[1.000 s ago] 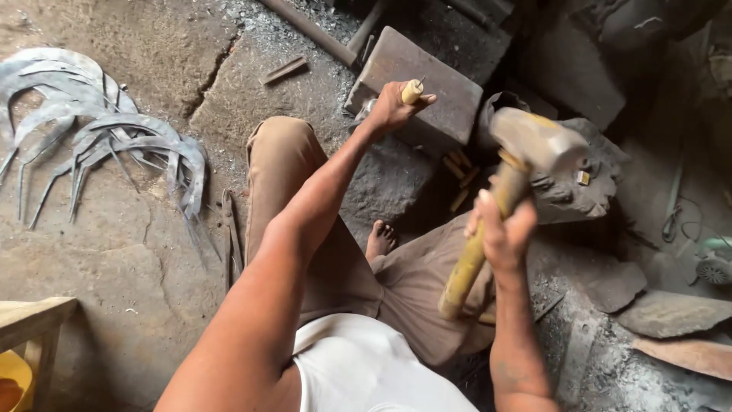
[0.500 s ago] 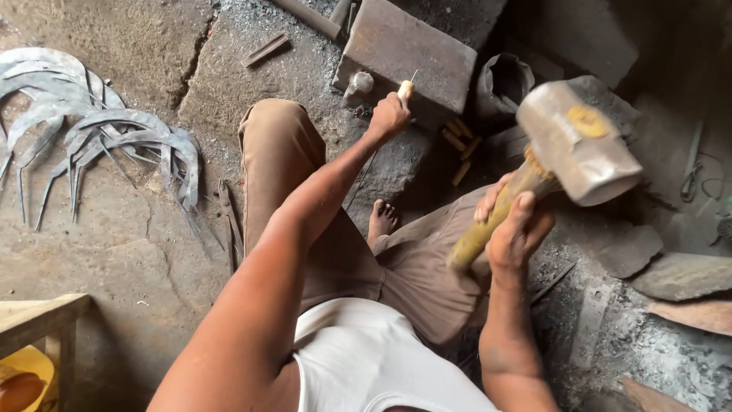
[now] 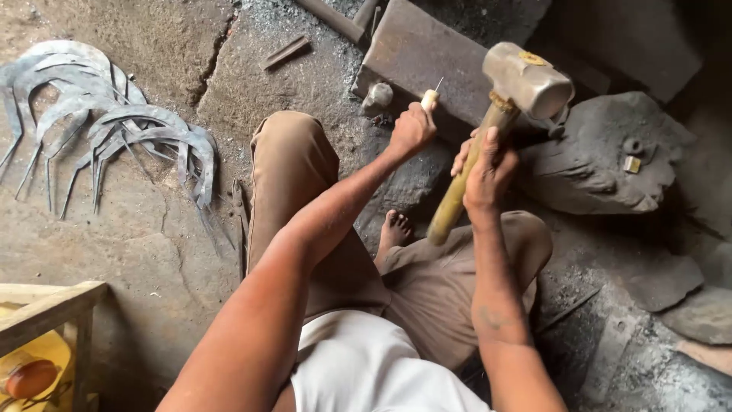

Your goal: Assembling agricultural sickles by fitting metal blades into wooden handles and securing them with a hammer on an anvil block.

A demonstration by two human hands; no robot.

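A heavy metal-headed hammer (image 3: 526, 80) with a yellowish wooden handle tilts above the flat anvil block (image 3: 427, 57).

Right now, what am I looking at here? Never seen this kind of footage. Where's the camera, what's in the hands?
One picture, from a camera worn on the person's head, looking down at their own arms and bent legs as they sit on the ground. The right hand grips the wooden handle of a heavy metal hammer, raised above a flat anvil block. The left hand holds a pale-handled tool with a thin metal spike over that block. To the left, a pile of curved sickle blades lies on the dirt floor.
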